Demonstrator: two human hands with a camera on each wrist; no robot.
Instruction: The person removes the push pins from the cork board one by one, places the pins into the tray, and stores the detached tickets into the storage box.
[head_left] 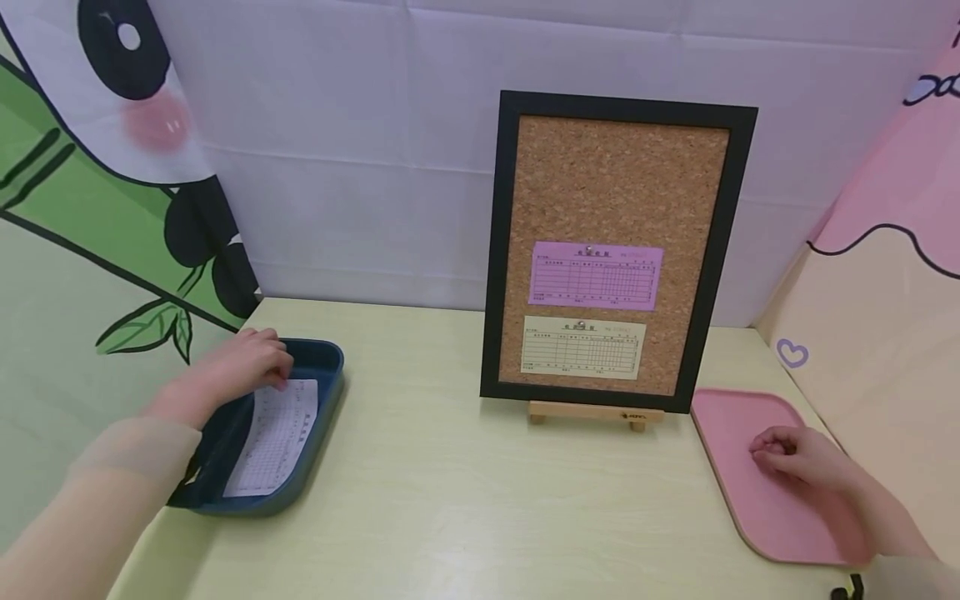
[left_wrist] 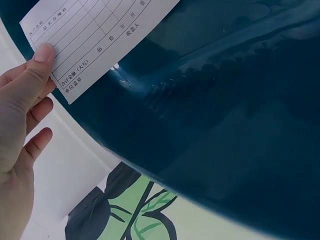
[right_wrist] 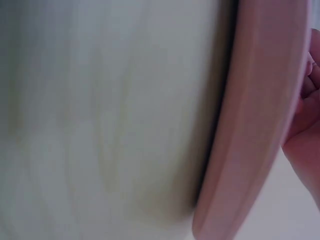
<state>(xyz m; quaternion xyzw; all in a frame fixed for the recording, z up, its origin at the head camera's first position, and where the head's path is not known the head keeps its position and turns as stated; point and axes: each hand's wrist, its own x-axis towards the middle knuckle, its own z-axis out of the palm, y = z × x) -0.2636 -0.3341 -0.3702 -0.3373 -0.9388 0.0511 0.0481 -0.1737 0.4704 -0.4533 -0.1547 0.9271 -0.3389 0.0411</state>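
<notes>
White slip (head_left: 276, 435) lies in the blue tray (head_left: 330, 367) at the table's (head_left: 450, 500) left side, long axis running near-to-far, slightly slanted. Left hand (head_left: 240, 367) is at its far end; in the wrist view the thumb (left_wrist: 35, 67) presses on the slip's edge, seemingly pinching it, other fingers loosely extended beneath. Right hand (head_left: 798, 458) is well apart, across the table, fingers curled, resting on the pink tray (head_left: 731, 417); whether it holds something small cannot be told. Left hand is far nearer the slip.

Between the trays stands a cork board (head_left: 618, 192) on a wooden easel (head_left: 592, 413), with a purple slip (head_left: 596, 275) pinned above a cream slip (head_left: 583, 347). The slips are printed Chinese table forms; in the wrist view a line reads 合计金额(大写). The easel has a small mark, unreadable.
</notes>
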